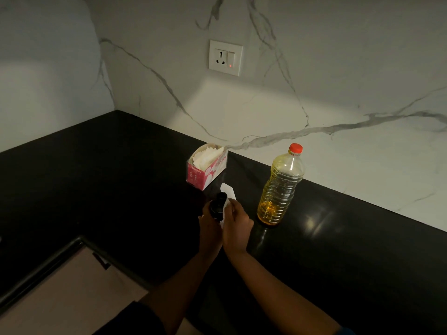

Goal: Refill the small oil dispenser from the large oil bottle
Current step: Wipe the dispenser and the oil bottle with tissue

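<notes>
Where the veined marble wall (314, 68) meets the black countertop (121, 177), both hands work near the counter's middle. The large oil bottle (280, 187) stands upright on the counter, just right of the right fingers and apart from them; its red cap (295, 148) is on, and the amber oil looks deepest in its lower part. A pink tissue box (205, 170), open on top, sits beyond the fingertips, near the wall. A white wall socket (225, 58) is mounted well above them. The left hand (209, 226) curls its fingers round the small oil dispenser (217, 205), a dark container whose details are lost against the counter. The right hand (237, 226) pinches a white tissue (228, 191) and holds it against the dispenser's right side, with one corner sticking up past the fingertips.
</notes>
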